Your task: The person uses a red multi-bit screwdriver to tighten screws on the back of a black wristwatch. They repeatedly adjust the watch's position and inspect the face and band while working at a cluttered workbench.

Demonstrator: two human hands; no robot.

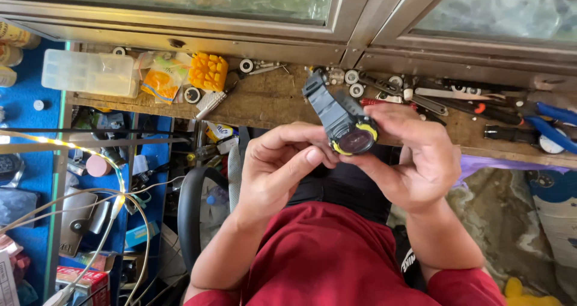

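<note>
Black and yellow wristwatch (351, 134) sits pinched between both hands, left hand (282, 165) curled against its case, right hand (415, 159) gripping the other side; beyond the right hand, pliers (550, 119) lie on the wooden table (270, 98)

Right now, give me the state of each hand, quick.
Left hand: curled, fingertips touching the dark watch at its yellow-trimmed case.
Right hand: closed on the watch, holding it up.
</note>
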